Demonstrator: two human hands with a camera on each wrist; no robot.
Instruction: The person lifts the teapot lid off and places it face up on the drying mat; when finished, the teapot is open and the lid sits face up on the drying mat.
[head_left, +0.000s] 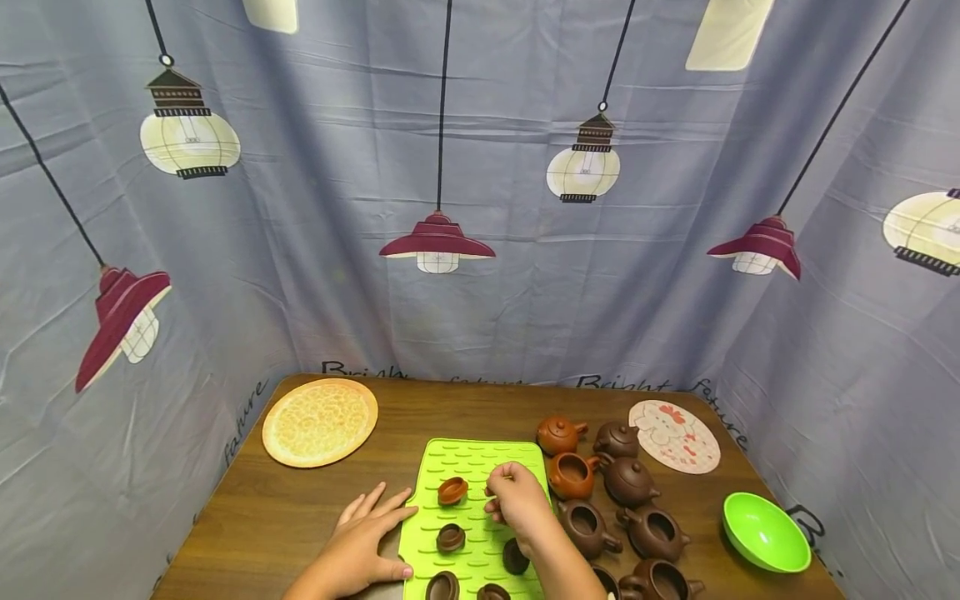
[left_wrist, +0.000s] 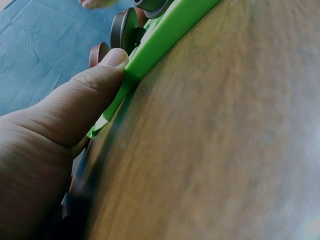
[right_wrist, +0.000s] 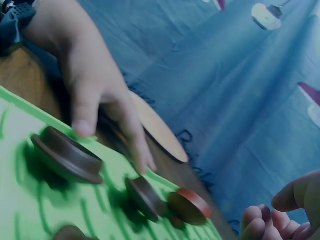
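The left hand (head_left: 360, 550) lies with spread fingers along the left edge of a lime-green ridged mat (head_left: 480, 454). Its thumb (left_wrist: 97, 77) presses the mat's edge in the left wrist view. Several small teapot lids rest on the mat: an orange-brown lid (head_left: 452, 491), a dark brown lid (head_left: 451, 537) below it, another dark lid (head_left: 516, 557) beside the right forearm and more at the bottom edge. Above the mat's right half is the right hand (head_left: 519, 502), fingers loosely bent, with no object seen in them. In the right wrist view, its fingers (right_wrist: 295, 210) show at the lower right corner.
Right of the mat stand clay teapots: a lidded orange teapot (head_left: 559, 435), an open orange teapot (head_left: 572, 477) and several brown teapots (head_left: 630, 482). A green bowl (head_left: 765, 533) is at far right. Round placemats lie back left (head_left: 320, 422) and back right (head_left: 675, 436).
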